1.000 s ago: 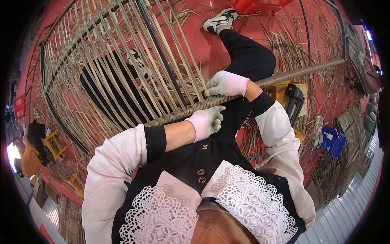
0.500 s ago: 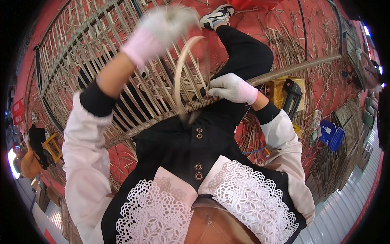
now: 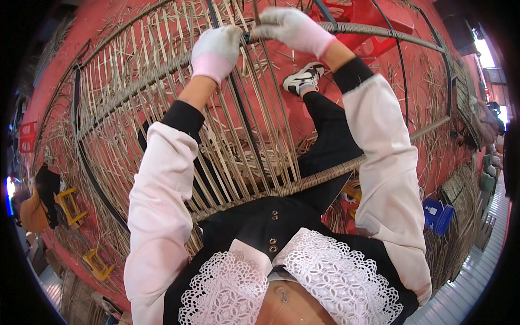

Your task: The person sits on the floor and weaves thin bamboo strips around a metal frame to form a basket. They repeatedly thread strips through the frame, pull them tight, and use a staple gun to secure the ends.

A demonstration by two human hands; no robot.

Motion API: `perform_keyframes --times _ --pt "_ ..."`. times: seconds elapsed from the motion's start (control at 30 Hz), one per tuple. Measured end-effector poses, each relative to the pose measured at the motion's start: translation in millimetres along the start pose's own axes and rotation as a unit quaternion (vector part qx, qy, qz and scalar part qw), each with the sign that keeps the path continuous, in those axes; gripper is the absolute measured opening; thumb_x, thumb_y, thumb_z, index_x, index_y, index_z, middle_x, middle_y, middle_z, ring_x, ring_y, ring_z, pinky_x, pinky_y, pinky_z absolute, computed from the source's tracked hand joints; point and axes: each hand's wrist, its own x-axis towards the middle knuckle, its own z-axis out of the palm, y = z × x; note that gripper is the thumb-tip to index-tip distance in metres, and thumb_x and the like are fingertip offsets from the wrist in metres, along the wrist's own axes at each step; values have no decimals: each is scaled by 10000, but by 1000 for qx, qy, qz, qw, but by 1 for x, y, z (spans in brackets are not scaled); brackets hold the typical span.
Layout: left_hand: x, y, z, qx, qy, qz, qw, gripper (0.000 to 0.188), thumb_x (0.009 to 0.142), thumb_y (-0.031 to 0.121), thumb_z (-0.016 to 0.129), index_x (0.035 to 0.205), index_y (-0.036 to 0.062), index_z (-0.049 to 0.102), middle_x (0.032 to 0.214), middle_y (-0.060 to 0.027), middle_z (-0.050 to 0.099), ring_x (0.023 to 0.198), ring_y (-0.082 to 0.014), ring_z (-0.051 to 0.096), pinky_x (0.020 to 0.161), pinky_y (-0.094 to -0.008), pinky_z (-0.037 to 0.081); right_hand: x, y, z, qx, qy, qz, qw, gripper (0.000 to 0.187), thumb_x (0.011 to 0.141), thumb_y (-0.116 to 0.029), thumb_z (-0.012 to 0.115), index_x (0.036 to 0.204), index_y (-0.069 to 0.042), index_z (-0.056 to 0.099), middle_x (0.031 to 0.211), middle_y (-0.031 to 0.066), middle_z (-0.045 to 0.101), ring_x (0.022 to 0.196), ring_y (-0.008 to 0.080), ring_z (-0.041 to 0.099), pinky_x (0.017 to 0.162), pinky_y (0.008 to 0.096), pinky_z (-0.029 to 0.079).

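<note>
A large frame with rattan-like strips [image 3: 162, 119] strung across it lies over my legs. My left hand [image 3: 218, 51], in a white glove with a pink cuff, is closed over the wrapped middle rail [image 3: 146, 89], beside a dark metal bar [image 3: 244, 111]. Just right of it, my right hand [image 3: 295, 32], gloved the same way, pinches a brownish strip [image 3: 264, 51] at the same rail. The fingertips of both hands nearly meet, and what lies under the left fingers is partly hidden. The near wrapped rail [image 3: 325, 176] crosses my lap.
Loose strips litter the red floor [image 3: 379, 103]. A red plastic stool [image 3: 368, 30] lies beyond the frame. At the right stands a blue bucket [image 3: 437, 216]; at the left are yellow stools [image 3: 71, 206]. My sneakered foot [image 3: 303, 78] rests beyond the near rail.
Both hands have moved to the middle rail, the right one leaving the near rail. The left has lowered from its blurred swing. The curved pale strip no longer stands up over my lap.
</note>
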Motion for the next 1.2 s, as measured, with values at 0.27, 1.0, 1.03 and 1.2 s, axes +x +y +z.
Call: perform_keyframes --times 0.27,1.0,1.03,1.2 --pt "-9 6 -7 -68 116 83 987 305 914 351 662 1093 105 681 1071 -78 695 979 -317 635 921 -406 484 43 41 13 -14 -81 113 990 357 910 -337 684 1124 -54 716 1005 130 730 943 274 688 884 345 513" --pt "18 -3 -15 -162 -125 133 970 474 876 353 711 1207 25 626 1177 -165 684 1081 -319 666 912 -387 524 -62 -9 72 105 161 155 969 183 984 -156 541 958 -5 640 893 203 612 895 395 586 782 429 471" --pt "16 -2 -15 -146 -67 192 968 444 888 329 693 1261 93 643 1170 -135 672 1061 -318 657 885 -396 529 -70 -25 60 103 160 113 975 178 981 -150 539 955 -3 637 890 193 608 891 388 583 781 422 471" --pt "12 14 -13 -80 -47 169 981 313 959 309 616 1255 248 695 999 -88 671 874 -303 664 780 -405 538 -102 -74 26 45 121 44 991 128 955 -102 548 947 -19 645 896 149 602 910 340 583 807 388 474"
